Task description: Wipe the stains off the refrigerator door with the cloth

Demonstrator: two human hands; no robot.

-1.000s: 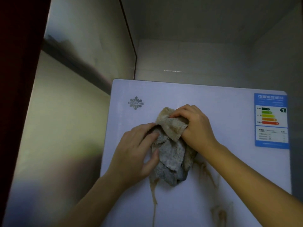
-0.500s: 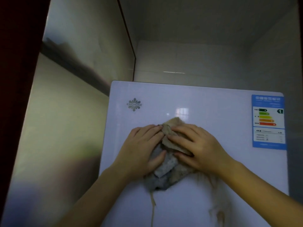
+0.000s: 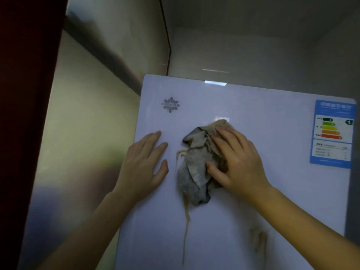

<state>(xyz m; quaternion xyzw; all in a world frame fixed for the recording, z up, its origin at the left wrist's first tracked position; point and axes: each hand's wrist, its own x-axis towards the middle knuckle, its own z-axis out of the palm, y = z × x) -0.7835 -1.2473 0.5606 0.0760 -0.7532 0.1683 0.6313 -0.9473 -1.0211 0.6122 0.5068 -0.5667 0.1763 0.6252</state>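
1. Two bare forearms rise from the bottom of the frame toward the white refrigerator door (image 3: 253, 106).
2. A thin brown drip stain (image 3: 186, 227) runs down the lower centre of the door, and a fainter smear (image 3: 258, 237) sits at lower right; its edges are too blurred to trace.
3. The left hand (image 3: 143, 164) lies flat on the door left of centre, fingers spread, grasping nothing, just beside the cloth without touching it.
4. The right hand (image 3: 236, 162) presses the crumpled grey-beige cloth (image 3: 194, 168) against the door at the middle of the frame, fingers and thumb splayed over its right side.
5. Toward the upper left of the door is a grey flower logo (image 3: 170, 104).
6. An energy label (image 3: 332, 134) with a blue border is stuck at the right edge of the frame.
7. Pale walls meet in a corner behind, at the top.
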